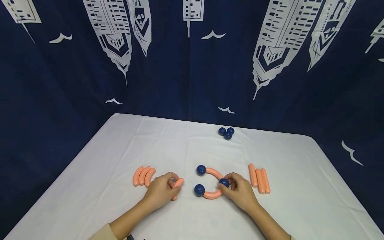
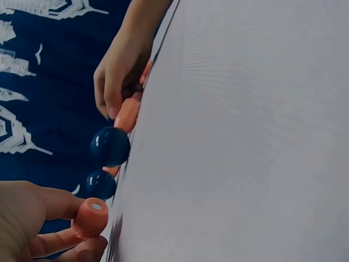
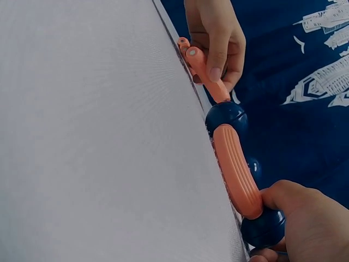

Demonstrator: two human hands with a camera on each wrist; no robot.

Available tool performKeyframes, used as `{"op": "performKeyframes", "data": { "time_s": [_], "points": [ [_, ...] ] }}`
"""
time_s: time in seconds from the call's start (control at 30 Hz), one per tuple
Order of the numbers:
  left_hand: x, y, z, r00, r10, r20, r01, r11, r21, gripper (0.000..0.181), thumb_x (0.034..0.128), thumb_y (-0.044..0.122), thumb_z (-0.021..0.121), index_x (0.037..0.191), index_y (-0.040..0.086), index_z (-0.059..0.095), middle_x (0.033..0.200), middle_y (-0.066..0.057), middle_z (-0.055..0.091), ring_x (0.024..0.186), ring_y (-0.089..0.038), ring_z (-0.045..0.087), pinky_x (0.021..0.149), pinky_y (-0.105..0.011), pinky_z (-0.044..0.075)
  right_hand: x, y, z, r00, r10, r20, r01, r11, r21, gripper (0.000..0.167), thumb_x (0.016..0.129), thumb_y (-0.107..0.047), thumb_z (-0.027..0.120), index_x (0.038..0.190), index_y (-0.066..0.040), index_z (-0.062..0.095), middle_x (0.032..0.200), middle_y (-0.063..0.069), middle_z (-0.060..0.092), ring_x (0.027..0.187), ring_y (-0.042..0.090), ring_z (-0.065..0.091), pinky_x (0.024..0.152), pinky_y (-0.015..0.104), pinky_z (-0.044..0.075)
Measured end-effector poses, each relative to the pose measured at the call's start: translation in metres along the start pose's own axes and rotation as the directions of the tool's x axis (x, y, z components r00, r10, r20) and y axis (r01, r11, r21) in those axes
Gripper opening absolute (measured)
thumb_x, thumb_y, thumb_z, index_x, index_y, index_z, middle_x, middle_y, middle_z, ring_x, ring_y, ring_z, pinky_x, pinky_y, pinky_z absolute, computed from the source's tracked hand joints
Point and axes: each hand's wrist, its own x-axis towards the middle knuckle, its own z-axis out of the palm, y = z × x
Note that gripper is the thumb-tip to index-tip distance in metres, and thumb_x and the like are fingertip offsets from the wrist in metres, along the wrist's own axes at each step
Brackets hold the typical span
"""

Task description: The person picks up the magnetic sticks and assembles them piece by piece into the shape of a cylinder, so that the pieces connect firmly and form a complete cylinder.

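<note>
My left hand (image 1: pixel 160 190) pinches a curved orange rod (image 1: pixel 178 183) between thumb and fingers; in the left wrist view a silvery dot marks the end of this rod (image 2: pixel 90 217). On the right, the thumb and fingers of my right hand (image 1: pixel 241 193) grip a dark blue ball (image 1: pixel 224 183). Two curved orange rods, an upper one (image 1: pixel 214 172) and a lower one (image 1: pixel 212 194), run from that ball to two more blue balls (image 1: pixel 201 170) (image 1: pixel 199 190), making an arc that is open to the left. The held rod is apart from these balls.
Left of my left hand lie several curved orange rods (image 1: pixel 144 176) side by side. Straight orange rods (image 1: pixel 259 179) lie beyond my right hand. Blue balls (image 1: pixel 228 135) cluster near the far edge of the white-covered table (image 1: pixel 168 146). A dark blue printed curtain (image 1: pixel 192 73) hangs behind.
</note>
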Motion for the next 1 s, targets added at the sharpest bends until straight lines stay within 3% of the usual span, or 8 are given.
{"op": "performKeyframes", "data": {
  "time_s": [0.3, 0.63, 1.0],
  "points": [
    [0.021, 0.014, 0.012, 0.999, -0.008, 0.038, 0.007, 1.000, 0.014, 0.023, 0.0879, 0.018, 0.071, 0.106, 0.005, 0.064, 0.057, 0.011, 0.056, 0.047, -0.005, 0.052, 0.046, -0.023, 0.040, -0.001, 0.001, -0.001, 1.000, 0.001, -0.002, -0.001, 1.000, 0.003, 0.027, 0.078, -0.026, 0.082, 0.092, -0.010, 0.066, 0.069, -0.006, 0.050, 0.056, 0.007, 0.044, 0.049, 0.024, 0.038],
    [0.039, 0.020, 0.018, 0.998, -0.042, 0.049, 0.040, 0.999, 0.026, 0.023, 0.0877, 0.019, 0.070, 0.106, 0.005, 0.064, 0.060, 0.008, 0.056, 0.047, -0.007, 0.054, 0.046, -0.024, 0.039, -0.001, 0.000, -0.001, 1.000, 0.002, 0.000, -0.002, 1.000, 0.012, 0.027, 0.077, -0.025, 0.082, 0.092, -0.010, 0.066, 0.069, -0.005, 0.050, 0.056, 0.008, 0.045, 0.049, 0.024, 0.038],
    [0.046, 0.021, 0.029, 0.997, -0.057, 0.056, 0.057, 0.998, 0.005, 0.025, 0.0856, 0.015, 0.071, 0.107, 0.002, 0.064, 0.061, 0.006, 0.056, 0.047, -0.006, 0.056, 0.045, -0.023, 0.039, -0.001, 0.001, -0.001, 1.000, -0.006, 0.004, 0.006, 1.000, 0.017, 0.026, 0.078, -0.026, 0.082, 0.092, -0.010, 0.066, 0.068, -0.005, 0.049, 0.055, 0.007, 0.044, 0.049, 0.023, 0.038]
  ]
}}
